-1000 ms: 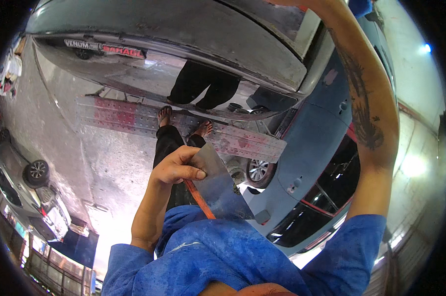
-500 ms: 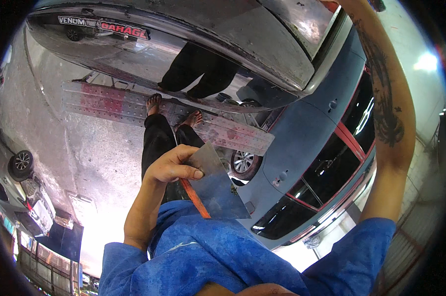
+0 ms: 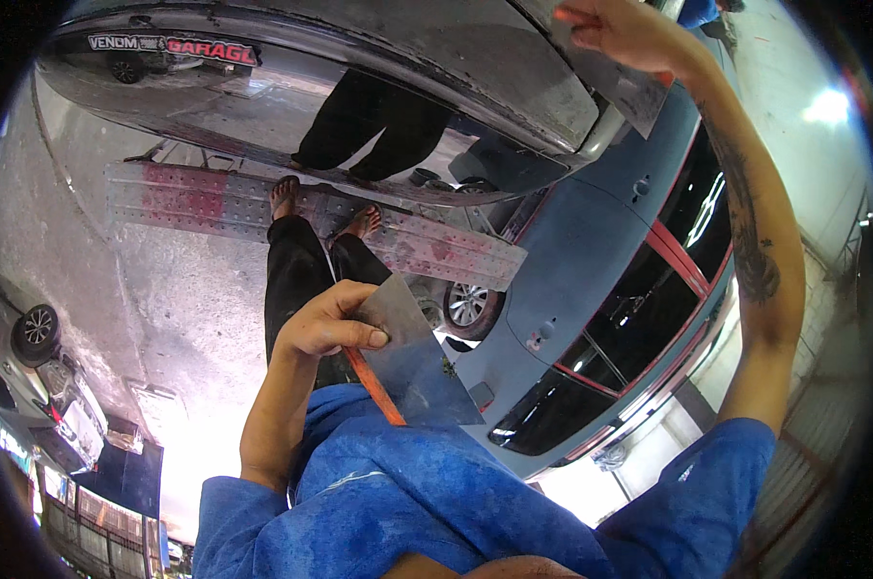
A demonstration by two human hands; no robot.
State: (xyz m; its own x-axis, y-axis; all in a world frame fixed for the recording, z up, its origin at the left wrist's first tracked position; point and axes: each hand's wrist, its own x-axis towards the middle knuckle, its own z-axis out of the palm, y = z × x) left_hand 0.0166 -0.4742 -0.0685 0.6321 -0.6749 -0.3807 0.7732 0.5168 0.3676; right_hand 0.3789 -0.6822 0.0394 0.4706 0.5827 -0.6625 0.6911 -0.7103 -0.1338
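My left hand [image 3: 332, 323] is closed on a putty spreader [image 3: 407, 352], a thin grey metal plate with an orange strip along one edge and a small dark smear near its far side. I hold it in front of my blue shirt, thumb on top. Raised at the upper right, my right hand [image 3: 634, 37] grips a second grey putty spreader [image 3: 641, 104], also with orange edging. That plate overlaps the corner of the dark vehicle body [image 3: 456, 82]; whether it touches the surface I cannot tell. The body's glossy lower panel [image 3: 263, 111] mirrors my legs.
My bare feet stand on a perforated metal plank [image 3: 427, 241] with worn red paint. A blue-grey car [image 3: 581, 261] with red trim is to the right. At the left are a silver car [image 3: 74, 405] and a wheel [image 3: 37, 333] on the concrete floor [image 3: 156, 289].
My right hand has come down into view, showing the second spreader. The vehicle and plank have shifted slightly left and up in the picture. My left hand keeps its grip.
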